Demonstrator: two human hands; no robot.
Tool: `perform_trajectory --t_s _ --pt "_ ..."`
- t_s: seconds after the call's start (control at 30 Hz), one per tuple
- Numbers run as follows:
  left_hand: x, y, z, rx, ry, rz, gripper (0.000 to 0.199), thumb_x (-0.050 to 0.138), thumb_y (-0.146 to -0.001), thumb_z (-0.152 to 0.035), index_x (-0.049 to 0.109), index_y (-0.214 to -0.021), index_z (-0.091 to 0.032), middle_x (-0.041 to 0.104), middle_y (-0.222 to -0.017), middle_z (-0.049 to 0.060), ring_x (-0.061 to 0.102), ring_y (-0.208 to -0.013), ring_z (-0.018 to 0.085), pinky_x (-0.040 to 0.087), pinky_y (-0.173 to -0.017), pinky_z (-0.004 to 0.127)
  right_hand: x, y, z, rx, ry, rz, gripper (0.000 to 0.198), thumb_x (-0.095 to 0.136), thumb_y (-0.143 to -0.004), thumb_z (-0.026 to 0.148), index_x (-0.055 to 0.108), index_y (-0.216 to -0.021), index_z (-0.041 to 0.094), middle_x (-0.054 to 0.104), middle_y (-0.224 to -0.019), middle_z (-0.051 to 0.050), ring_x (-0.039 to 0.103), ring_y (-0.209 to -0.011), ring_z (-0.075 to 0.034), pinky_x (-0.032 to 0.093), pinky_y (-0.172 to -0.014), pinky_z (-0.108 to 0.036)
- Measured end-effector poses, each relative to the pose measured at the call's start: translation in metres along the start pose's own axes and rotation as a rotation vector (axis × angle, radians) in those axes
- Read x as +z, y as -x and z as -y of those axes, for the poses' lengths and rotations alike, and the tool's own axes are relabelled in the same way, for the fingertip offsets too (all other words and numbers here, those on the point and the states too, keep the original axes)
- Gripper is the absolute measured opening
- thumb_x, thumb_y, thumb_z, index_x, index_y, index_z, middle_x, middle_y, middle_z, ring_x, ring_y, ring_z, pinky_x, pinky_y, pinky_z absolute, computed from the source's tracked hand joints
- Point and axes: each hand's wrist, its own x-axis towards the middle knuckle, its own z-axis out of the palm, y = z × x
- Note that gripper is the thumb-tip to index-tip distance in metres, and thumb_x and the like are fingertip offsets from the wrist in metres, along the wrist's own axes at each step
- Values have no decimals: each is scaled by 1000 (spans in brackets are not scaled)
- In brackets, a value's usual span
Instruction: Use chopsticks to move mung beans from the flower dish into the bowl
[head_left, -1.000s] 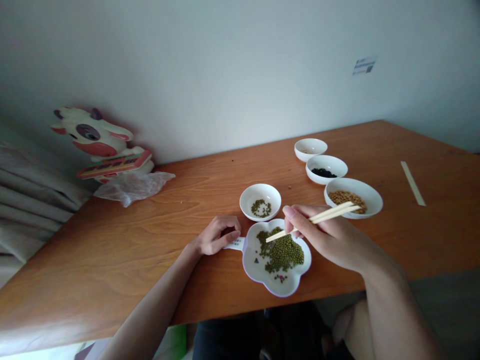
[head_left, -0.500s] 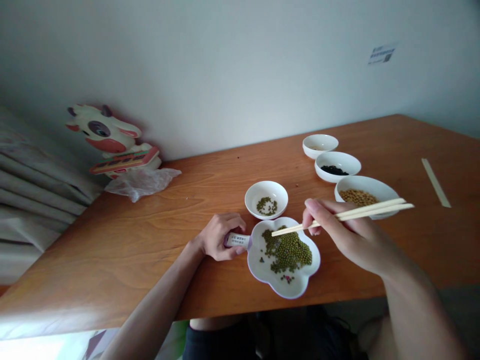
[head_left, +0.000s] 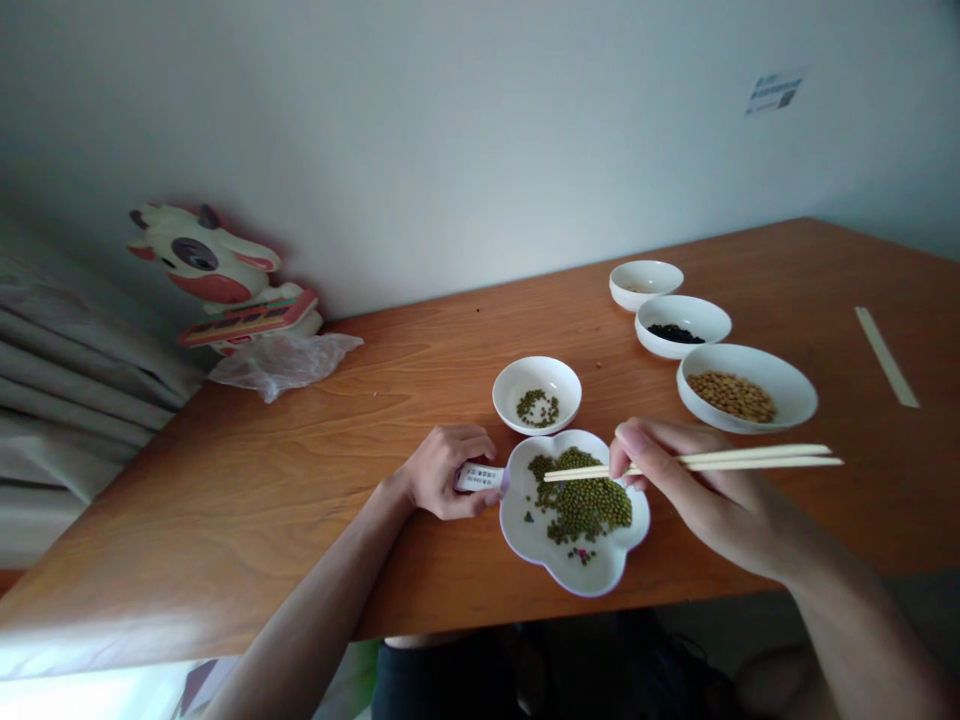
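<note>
My left hand (head_left: 452, 472) is closed around the labelled handle of a white flower-shaped dish (head_left: 551, 560) with a lilac rim. Mung beans (head_left: 600, 505) lie heaped in the dish, with a few scattered ones and a small pink bit near its front. A pair of pale wooden chopsticks (head_left: 690, 462) is gripped in my right hand (head_left: 679, 475). Their tips are close together over the beans at the dish's upper left; I cannot tell whether a bean is between them. Just behind the dish stands a white bowl (head_left: 504, 400) holding some mung beans.
On the right stand white bowls of tan beans (head_left: 731, 395) and black beans (head_left: 675, 333), with a third bowl (head_left: 646, 282) behind. A flat pale strip (head_left: 887, 357) lies at far right. A cow toy (head_left: 225, 275) and a crumpled plastic bag (head_left: 285, 362) sit back left.
My right hand has moved slightly down and right, and the chopsticks now lie more level. The view has shifted a little. My left hand keeps its hold on the handle.
</note>
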Motion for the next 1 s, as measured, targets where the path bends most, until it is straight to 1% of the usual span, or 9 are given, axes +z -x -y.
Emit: perform_trajectory --t_s 0.17,0.33,0.47,0.57,0.63,0.7,0.83,0.9,1.0 --pt "2 -3 1 1 73 40 26 64 -90 -45 64 -97 -20 72 -89 9 65 -80 22 51 -75 35 9 2 3 16 24 91 42 42 -112 51 62 -87 25 63 -78 2 60 -73 -16 44 -71 -32" --pt "3 -4 1 27 68 6 27 64 -89 -45 64 -94 -19 71 -85 7 64 -75 21 49 -69 34 14 0 6 33 50 200 44 42 -112 54 62 -87 24 67 -82 2 63 -78 -16 44 -74 -32" --pt "2 -4 1 30 59 -2 27 66 -90 -46 63 -92 -19 69 -82 6 62 -72 20 47 -66 33 18 -2 10 53 83 244 44 47 -109 57 65 -85 24 70 -84 1 65 -83 -18 44 -79 -32" --pt "1 -4 0 23 62 12 27 65 -91 -45 63 -91 -19 70 -83 7 62 -73 21 47 -67 33 15 -4 9 66 31 259 50 43 -110 59 66 -83 24 71 -83 0 65 -81 -19 46 -76 -32" --pt "1 -4 0 18 57 24 26 65 -91 -46 62 -90 -19 70 -83 7 62 -74 21 47 -68 34 7 -4 4 62 -17 224 51 37 -110 59 69 -89 25 72 -86 -2 65 -81 -20 47 -74 -33" --pt "1 -4 0 9 52 32 26 65 -91 -46 62 -90 -19 69 -83 7 61 -74 21 47 -68 34 -4 -2 -2 51 -32 138 52 34 -110 60 70 -93 27 73 -88 -3 66 -85 -23 47 -75 -34" --pt "1 -3 0 3 60 38 27 64 -91 -46 63 -90 -19 69 -83 6 61 -74 21 47 -68 34 -27 5 -5 25 83 -89 61 30 -109 65 69 -82 27 68 -80 -5 63 -83 -25 46 -78 -37" --pt "1 -3 0 1 65 39 27 64 -91 -46 63 -90 -19 69 -82 6 61 -73 21 47 -68 34 -33 9 1 25 137 -129 66 25 -108 68 67 -78 27 66 -77 -5 60 -79 -25 45 -75 -38" --pt "0 -4 -1 1 64 41 26 64 -91 -46 63 -91 -19 69 -83 6 62 -74 21 48 -69 34 -35 13 8 -6 147 -115 69 22 -108 68 66 -75 27 64 -74 -5 57 -74 -25 43 -71 -39"
